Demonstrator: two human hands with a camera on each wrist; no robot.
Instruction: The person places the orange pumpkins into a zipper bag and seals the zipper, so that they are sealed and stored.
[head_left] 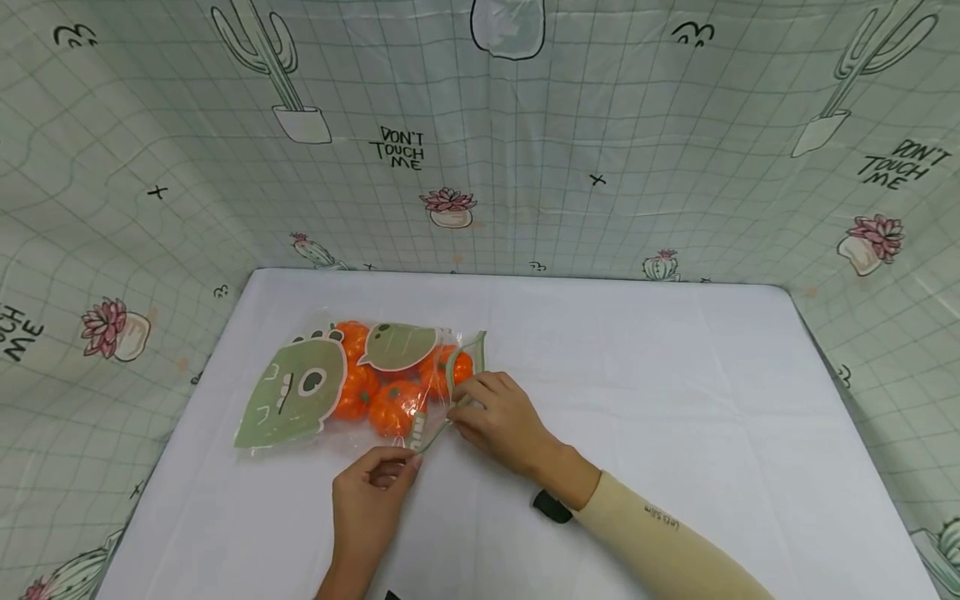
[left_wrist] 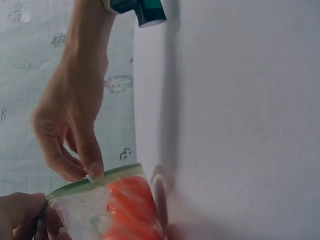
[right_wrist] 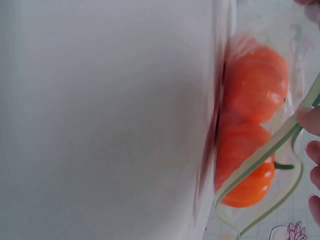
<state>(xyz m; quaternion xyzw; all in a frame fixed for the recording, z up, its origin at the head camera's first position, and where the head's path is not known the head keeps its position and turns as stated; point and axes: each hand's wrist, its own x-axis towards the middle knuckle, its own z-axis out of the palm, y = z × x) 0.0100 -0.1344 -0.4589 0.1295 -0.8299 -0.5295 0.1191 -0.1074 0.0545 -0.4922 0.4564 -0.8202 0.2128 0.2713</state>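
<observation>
A clear zip bag with a green cartoon creature print lies on the table, several orange toy pumpkins inside it. Its green-edged mouth faces right. My left hand pinches the near corner of that mouth between thumb and fingers. Farther along the same edge, my right hand pinches the strip, and a small white piece shows at its fingertips in the left wrist view. Beyond the right hand, the two green strips stand apart in a loop, seen in the right wrist view.
A white cloth covers the table. Patterned curtains hang behind it and at both sides. A dark object shows beside the right wrist, under the pale sleeve.
</observation>
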